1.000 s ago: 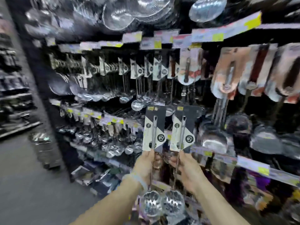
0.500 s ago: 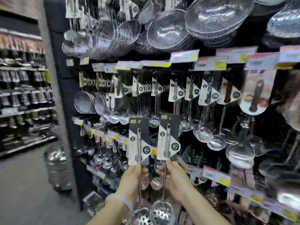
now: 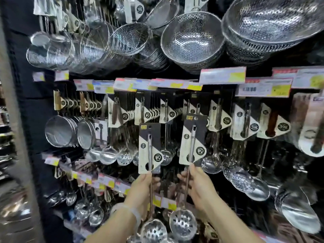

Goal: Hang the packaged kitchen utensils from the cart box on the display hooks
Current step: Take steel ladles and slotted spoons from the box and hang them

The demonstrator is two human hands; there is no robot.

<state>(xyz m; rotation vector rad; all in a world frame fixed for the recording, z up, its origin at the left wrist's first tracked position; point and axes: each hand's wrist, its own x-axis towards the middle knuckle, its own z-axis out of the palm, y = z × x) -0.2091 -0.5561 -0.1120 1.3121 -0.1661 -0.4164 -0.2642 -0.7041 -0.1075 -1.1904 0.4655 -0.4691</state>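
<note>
I hold two packaged slotted ladles upright in front of the display wall. My left hand [image 3: 142,188] grips the handle of the left ladle [image 3: 149,148], whose black-and-cream card reaches up to the hook row. My right hand [image 3: 196,185] grips the handle of the right ladle [image 3: 192,139], held a little higher, its card top close under the row of hanging carded utensils [image 3: 164,111]. Both perforated bowls hang below my wrists, the left bowl [image 3: 153,230] and the right bowl [image 3: 182,223]. The cart box is out of view.
Steel colanders and wire strainers [image 3: 191,41] hang overhead. Price tags [image 3: 222,75] line the shelf rails. More ladles and skimmers [image 3: 245,179] hang to the right, sieves [image 3: 59,130] to the left, and another utensil row [image 3: 84,209] sits below. An aisle opens at far left.
Both hands have raised the ladles toward the hook row, and the two cards have moved apart, the right one now higher. My view has tilted up and closer to the wall.
</note>
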